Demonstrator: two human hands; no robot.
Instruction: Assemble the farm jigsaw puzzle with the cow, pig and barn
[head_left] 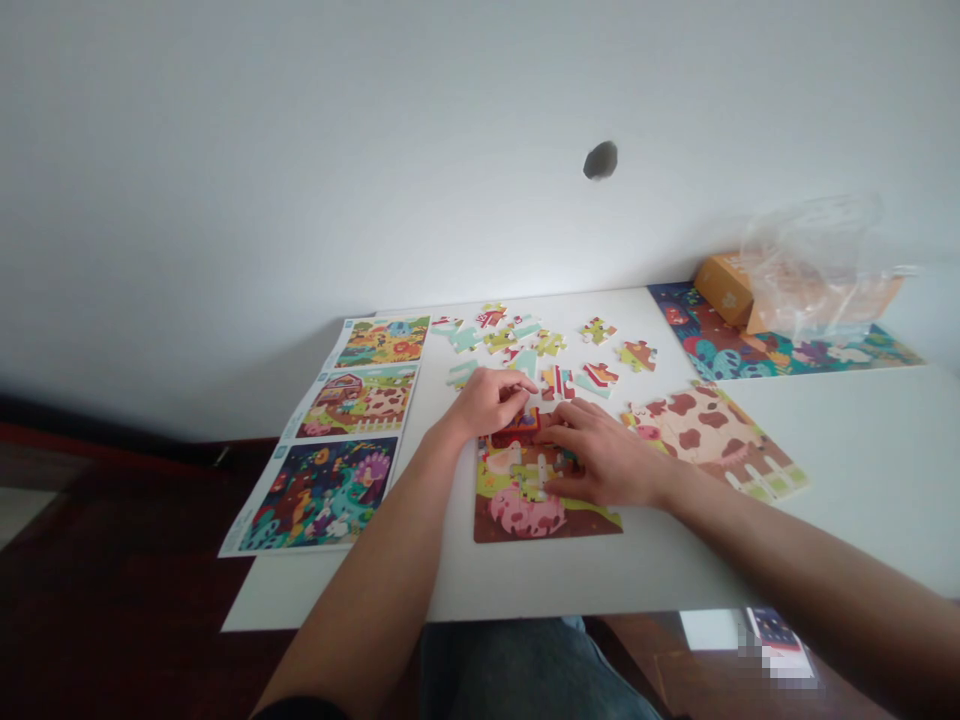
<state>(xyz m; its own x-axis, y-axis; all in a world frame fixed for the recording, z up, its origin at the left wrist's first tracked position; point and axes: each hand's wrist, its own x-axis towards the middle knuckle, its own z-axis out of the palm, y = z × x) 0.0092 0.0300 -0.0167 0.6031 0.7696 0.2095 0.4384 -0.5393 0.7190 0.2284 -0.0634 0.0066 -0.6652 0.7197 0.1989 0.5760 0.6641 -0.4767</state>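
A partly joined farm jigsaw puzzle (525, 515), with a pink spotted pig at its lower end, lies flat on the white table in front of me. At its upper left edge is my left hand (487, 402), thumb and forefinger drawn together; whether a piece is between them I cannot make out. My right hand (604, 458) rests over the puzzle's right side, fingers spread and touching its surface, hiding part of it. Between the hands shows a red puzzle piece (517, 428). Several loose puzzle pieces (550, 343) are scattered just beyond both hands.
On the left lies a reference sheet (300, 440) with three pictures. Another joined section with a brown-spotted cow (701, 425) sits right of my right hand. Farther back are a dark finished puzzle (712, 365), an orange box (724, 285) and a clear plastic bag (817, 270) by the wall.
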